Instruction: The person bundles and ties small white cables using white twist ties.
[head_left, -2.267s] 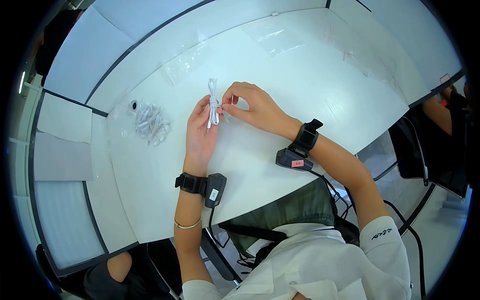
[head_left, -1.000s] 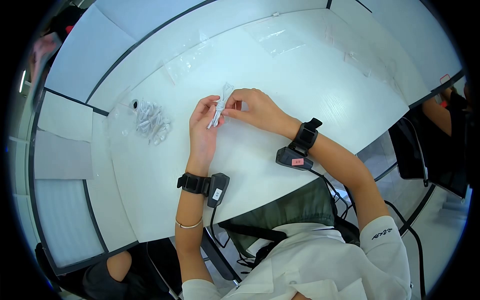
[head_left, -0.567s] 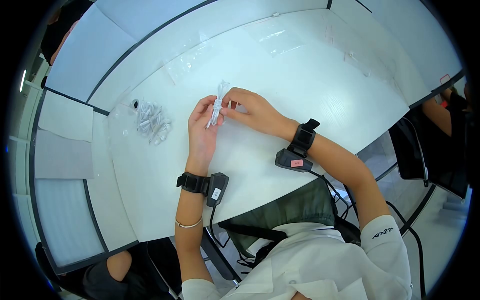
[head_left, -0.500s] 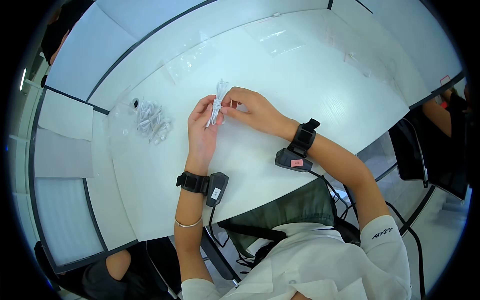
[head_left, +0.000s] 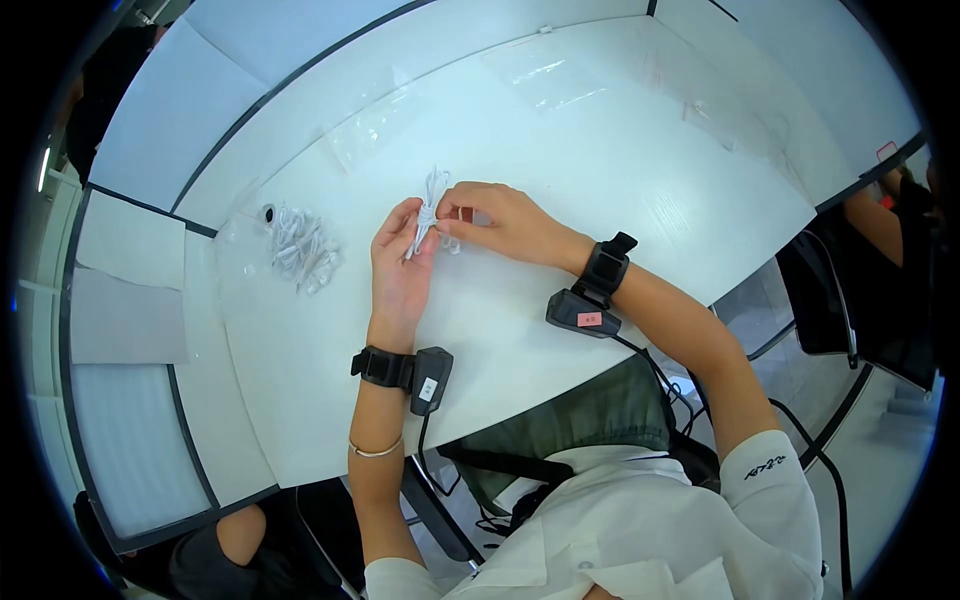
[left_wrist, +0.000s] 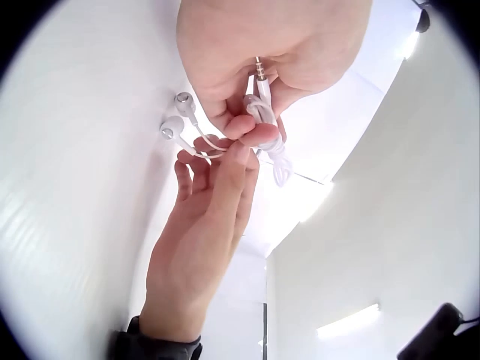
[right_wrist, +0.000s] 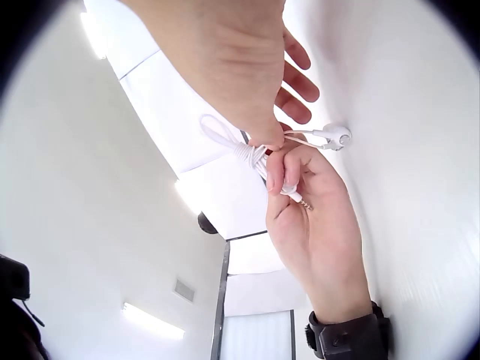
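A white earphone cable (head_left: 427, 213), folded lengthwise with turns wrapped round its middle, is held between both hands above the table. The left hand (head_left: 401, 267) grips the bundle from the left, palm up, and the metal plug (left_wrist: 260, 69) sticks out by its palm. From the right, the right hand (head_left: 512, 226) pinches the cord at the wrapped middle between thumb and index finger. Two white earbuds (right_wrist: 337, 137) on short cords hang beside the fingers. Wrapped cable turns (right_wrist: 250, 154) show beside the right thumb in the right wrist view.
A pile of white cables (head_left: 302, 248) lies on the table's left side, near a small black-and-white round item (head_left: 268, 213). Clear plastic bags (head_left: 548, 80) lie along the back. Low white partitions (head_left: 330, 60) surround the table (head_left: 600, 180). People sit beyond both sides.
The bundle and both hands have shifted slightly left and down, and the bundle has tilted. The earbuds now show below the right hand's fingers in the head view.
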